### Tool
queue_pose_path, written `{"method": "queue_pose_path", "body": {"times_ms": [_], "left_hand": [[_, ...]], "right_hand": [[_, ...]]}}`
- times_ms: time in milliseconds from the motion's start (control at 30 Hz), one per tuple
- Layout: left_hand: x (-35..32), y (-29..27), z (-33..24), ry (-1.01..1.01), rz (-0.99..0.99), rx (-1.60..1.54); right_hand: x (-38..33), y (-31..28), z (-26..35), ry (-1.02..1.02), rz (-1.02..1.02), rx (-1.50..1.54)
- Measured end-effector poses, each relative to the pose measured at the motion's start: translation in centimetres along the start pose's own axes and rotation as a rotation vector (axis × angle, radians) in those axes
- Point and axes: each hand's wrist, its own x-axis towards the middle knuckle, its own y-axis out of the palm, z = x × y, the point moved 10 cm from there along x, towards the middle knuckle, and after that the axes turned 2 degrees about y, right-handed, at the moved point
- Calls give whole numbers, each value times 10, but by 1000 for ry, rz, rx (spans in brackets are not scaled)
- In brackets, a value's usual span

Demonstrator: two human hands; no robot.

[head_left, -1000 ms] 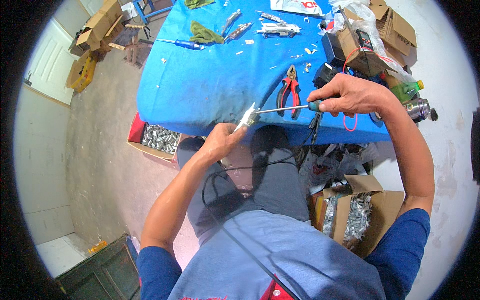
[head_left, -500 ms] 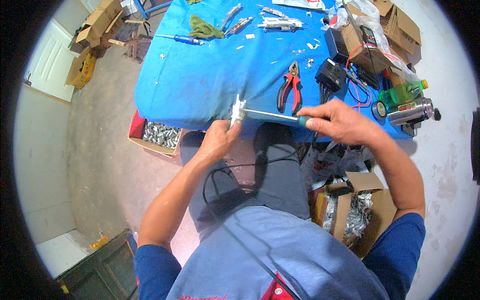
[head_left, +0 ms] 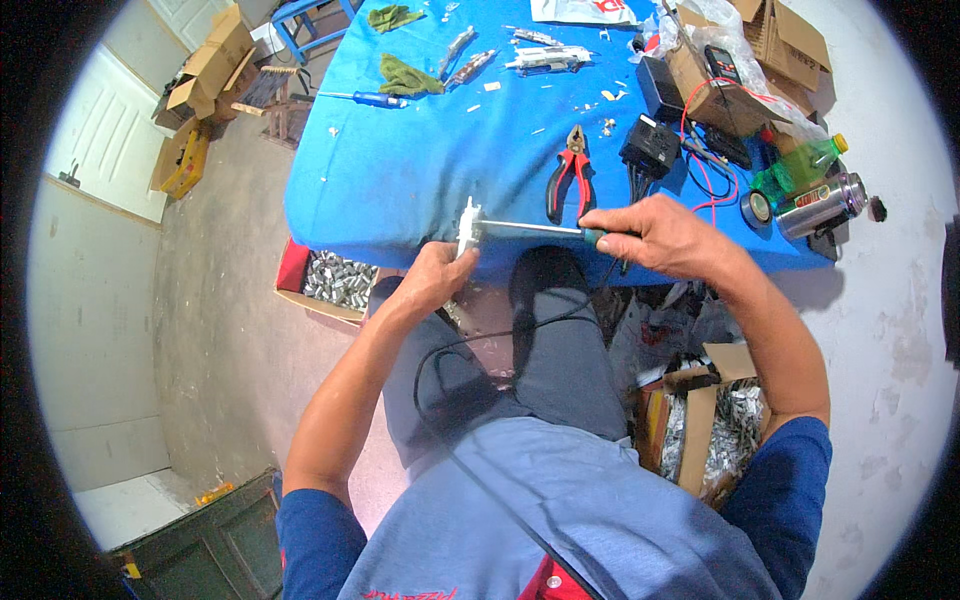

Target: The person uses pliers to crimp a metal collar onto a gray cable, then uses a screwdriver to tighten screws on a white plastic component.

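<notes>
My left hand [head_left: 440, 277] grips a small white plastic part [head_left: 467, 226] upright at the near edge of the blue table [head_left: 400, 170]. In my right hand [head_left: 660, 235] is a screwdriver [head_left: 535, 229] with a green handle, its long metal shaft lying level and its tip touching the white part. Both hands hover just over the table's front edge, above my lap. Red-handled pliers [head_left: 570, 172] lie on the table right behind the shaft.
A black box with wires [head_left: 650, 145], a tape roll [head_left: 755, 208], a green bottle [head_left: 800, 170], a metal flask [head_left: 822, 205] and a cardboard box [head_left: 720, 95] crowd the table's right. Green rags [head_left: 408, 76] and a blue screwdriver [head_left: 370, 98] lie far left. Boxes of metal parts [head_left: 335, 280] sit on the floor.
The white part has turned from tilted to upright. My right hand drew back to the right, and the screwdriver now lies level with its tip on the part.
</notes>
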Motion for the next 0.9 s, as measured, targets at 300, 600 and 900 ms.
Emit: {"method": "queue_pose_path", "body": {"times_ms": [300, 600, 900], "left_hand": [[9, 2, 14, -45, 26, -106], [6, 6, 16, -31, -102, -204], [5, -12, 21, 9, -267, -38]], "right_hand": [[37, -20, 43, 156, 288, -77], [-19, 47, 9, 244, -82, 208], [-41, 112, 3, 294, -339, 553]]}}
